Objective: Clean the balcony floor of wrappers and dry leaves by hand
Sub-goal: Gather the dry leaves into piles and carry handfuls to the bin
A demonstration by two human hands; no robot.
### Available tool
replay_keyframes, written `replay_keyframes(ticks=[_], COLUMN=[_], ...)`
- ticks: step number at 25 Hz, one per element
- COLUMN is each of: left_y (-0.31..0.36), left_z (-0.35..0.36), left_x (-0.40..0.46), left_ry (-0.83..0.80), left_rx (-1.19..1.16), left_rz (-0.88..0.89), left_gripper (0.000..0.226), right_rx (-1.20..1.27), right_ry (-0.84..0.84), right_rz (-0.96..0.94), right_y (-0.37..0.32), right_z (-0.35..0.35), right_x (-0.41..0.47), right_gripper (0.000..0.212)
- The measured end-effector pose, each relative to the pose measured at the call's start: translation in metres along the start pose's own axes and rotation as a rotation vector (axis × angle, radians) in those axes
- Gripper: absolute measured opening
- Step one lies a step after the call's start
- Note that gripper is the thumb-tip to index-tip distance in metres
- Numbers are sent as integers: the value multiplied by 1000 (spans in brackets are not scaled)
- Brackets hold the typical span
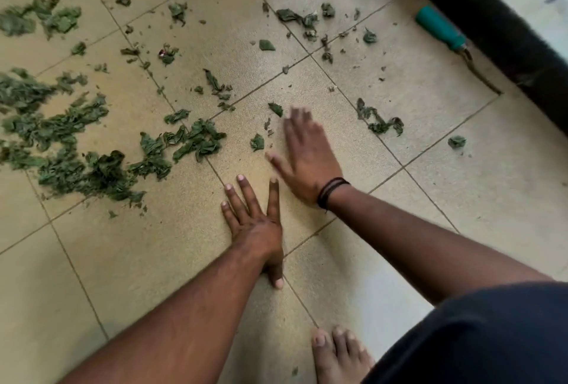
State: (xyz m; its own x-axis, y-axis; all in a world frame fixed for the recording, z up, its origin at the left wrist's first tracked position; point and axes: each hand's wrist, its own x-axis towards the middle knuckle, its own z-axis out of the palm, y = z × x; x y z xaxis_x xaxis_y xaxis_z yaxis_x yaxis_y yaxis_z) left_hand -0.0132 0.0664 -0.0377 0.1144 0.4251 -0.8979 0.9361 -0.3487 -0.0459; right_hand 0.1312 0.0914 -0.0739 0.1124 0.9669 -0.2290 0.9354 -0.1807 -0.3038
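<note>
I have one view only, from a wide-angle camera worn on my head. It looks steeply down and forward at the tiled balcony floor [384, 245], close enough that both forearms stretch in from the bottom edge. A bare foot [336, 356] sits at the lower edge; a dark wall base [491, 14] crosses the top right corner.

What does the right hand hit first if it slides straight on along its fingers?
Probably the small dry leaf just off the right hand's fingertips, slightly to its left; motion blur makes the exact line uncertain.
</note>
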Motion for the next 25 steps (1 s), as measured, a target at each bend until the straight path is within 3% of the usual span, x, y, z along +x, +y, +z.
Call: replay_keyframes(ticks=[3,6,8,11,13,15,18,21,23,25], left_y=[-2,-2,-2,1,2,3,1,1,1,1], left_z=[1,1,0,-2,-3,-3,-2,0,0,0], left_x=[1,2,1,-2,-3,-4,-2,-1,-1,-1], left_ry=[24,16,8,-5,-11,-13,-2,5,3,9], left_rx=[-14,-16,-16,-6,11,17,16,8,13,8], left_rz=[24,31,30,7,-14,-18,5,17,21,17], left_gripper=[183,183,183,183,183,182,182,182,183,184], right_rx=[65,185,149,71,42,74,81,169,176,161], right_ry=[309,325,234,95,-1,99,388,398,324,242], right_rz=[390,759,672,242,88,151,584,901,789,490], right_y=[54,110,109,68,51,64,122,171,158,116], right_z=[-13,-18,-10,-1,5,-1,-13,-26,-22,-14], right_x=[-19,-39,-37,-24,-24,-37,-66,-78,-71,-56], right_gripper=[86,91,87,78,82,82,85,88,80,67])
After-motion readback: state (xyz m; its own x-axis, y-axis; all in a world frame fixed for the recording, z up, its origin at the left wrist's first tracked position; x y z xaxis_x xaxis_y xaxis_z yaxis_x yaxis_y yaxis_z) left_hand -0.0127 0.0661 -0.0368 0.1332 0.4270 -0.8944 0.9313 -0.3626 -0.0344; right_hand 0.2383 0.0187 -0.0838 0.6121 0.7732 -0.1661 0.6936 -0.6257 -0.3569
